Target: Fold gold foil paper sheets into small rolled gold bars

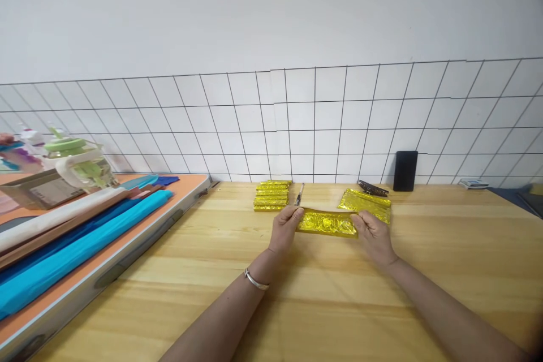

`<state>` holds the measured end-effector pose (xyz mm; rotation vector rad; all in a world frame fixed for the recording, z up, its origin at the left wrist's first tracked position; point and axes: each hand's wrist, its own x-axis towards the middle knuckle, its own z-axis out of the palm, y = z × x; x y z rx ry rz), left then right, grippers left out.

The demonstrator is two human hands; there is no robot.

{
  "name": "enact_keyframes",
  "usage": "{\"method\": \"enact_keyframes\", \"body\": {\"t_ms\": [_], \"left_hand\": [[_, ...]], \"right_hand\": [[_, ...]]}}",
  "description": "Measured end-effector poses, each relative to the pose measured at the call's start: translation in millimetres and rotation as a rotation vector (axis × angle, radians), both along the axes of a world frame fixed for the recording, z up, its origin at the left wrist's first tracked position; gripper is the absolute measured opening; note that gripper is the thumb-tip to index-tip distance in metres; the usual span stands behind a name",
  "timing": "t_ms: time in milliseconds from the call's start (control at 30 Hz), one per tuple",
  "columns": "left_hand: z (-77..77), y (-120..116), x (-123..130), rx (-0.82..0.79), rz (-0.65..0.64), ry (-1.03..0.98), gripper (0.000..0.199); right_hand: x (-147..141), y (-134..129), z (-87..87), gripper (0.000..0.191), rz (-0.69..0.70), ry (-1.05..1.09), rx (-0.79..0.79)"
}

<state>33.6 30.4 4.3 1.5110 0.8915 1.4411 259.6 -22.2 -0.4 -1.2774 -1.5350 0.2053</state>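
1. Working over wooden bench, up against white tiled wall.
2. To far left, see orange-topped surface with rolled fabric along it. Well apart from the hands.
3. Gripping with both hands, narrow pinch each: left hand on left end, right hand on right end.
4. Held between them: gold strip, embossed, over middle of bench. Long axis running left-right, across the forearms, right end slightly lower in view. Touching both hands, so neither nearer. Can't tell how far off the wood.
5. Beyond right hand, partly hidden by it: flat gold sheets. Likely to crowd right-hand fingers if pushed forward.
6. Beyond left hand, off to its left: stack of gold pieces, long sides also left-right.
7. Farther back right, leaning on wall: black slab.
8. Behind flat sheets: dark clip.
9. Just past left-hand fingertips, pointing away: pen. Closest snag on that side.
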Motion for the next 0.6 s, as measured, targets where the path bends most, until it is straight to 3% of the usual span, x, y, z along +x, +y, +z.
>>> {"method": "enact_keyframes", "body": {"t_ms": [300,600], "left_hand": [[11.9,11,-22,-0.187,-0.289,0.145,0.043],[0.5,29,-35,-0.356,-0.394,0.432,0.040]], "right_hand": [[0,5,0.8,0.045,-0.059,-0.069,-0.021],[8,18,-12.5,0.047,-0.056,-0.262,-0.305]]}}
